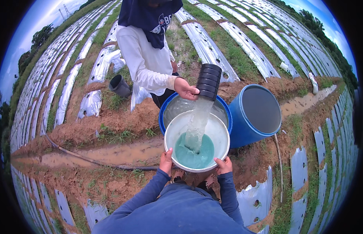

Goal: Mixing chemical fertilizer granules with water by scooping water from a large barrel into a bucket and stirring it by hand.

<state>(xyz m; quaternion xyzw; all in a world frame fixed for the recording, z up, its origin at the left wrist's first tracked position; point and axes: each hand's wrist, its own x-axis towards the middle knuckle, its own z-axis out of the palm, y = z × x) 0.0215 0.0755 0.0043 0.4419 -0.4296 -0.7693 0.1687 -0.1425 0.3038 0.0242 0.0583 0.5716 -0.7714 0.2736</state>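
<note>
I hold a white bucket (218,132) in front of me by its near rim. My left hand (166,160) grips the rim at the left, my right hand (223,165) at the right. Greenish water lies in the bucket's bottom. Across from me another person in a white long sleeve tilts a black ribbed container (209,81) with one hand (185,89), and a stream of water (198,123) falls from it into my bucket. Behind my bucket stands a blue barrel (162,113) with water in it.
A second blue barrel (255,115) stands at the right, full of dark water. A black pot (120,85) lies on the far bank at left. A muddy ditch with a dark hose (88,159) runs across. Silver plastic-covered crop beds stretch all around.
</note>
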